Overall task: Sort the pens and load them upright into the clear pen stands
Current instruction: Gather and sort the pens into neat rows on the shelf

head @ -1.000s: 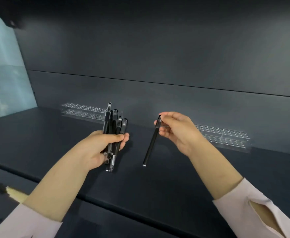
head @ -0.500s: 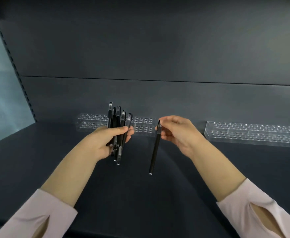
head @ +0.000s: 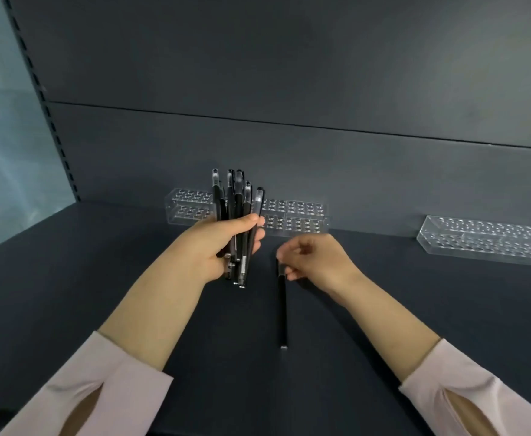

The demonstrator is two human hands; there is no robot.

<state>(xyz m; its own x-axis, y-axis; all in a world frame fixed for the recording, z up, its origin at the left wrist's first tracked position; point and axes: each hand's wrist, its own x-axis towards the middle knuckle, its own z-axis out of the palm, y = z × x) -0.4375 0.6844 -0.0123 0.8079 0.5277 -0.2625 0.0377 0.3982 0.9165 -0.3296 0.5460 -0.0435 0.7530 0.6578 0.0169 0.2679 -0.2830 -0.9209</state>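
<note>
Two hands are busy, each with its own load. The right hand (head: 317, 262) has a fingertip grip pressed together on the top end of a single black pen (head: 282, 309), which points almost straight down from the pinch. From where I stand I cannot tell whether its lower tip touches the shelf (head: 69, 278) or hangs just above it. The left hand (head: 217, 247) is just beside it, a little higher. Its grip is wrapped round a bundle of black pens (head: 235, 196), thumb across the front, fingers curled behind. That bundle stands upright in the fist, with uneven tops fanning slightly above the thumb and the lower ends poking out under the palm.

Right behind the bundle, against the dark back panel (head: 289, 73), sits a long clear pen stand (head: 301, 217) with rows of small holes; the pens in the fist hide part of its middle. A second clear stand (head: 484, 243) lies well apart to the right, along the same back edge of the shelf, running out of sight.

Both forearms come in from pale pink sleeves (head: 94, 388) pushed up from the wrists. Off to the left, a slotted upright strip (head: 47, 105) borders a pale glassy panel (head: 6, 136).
</note>
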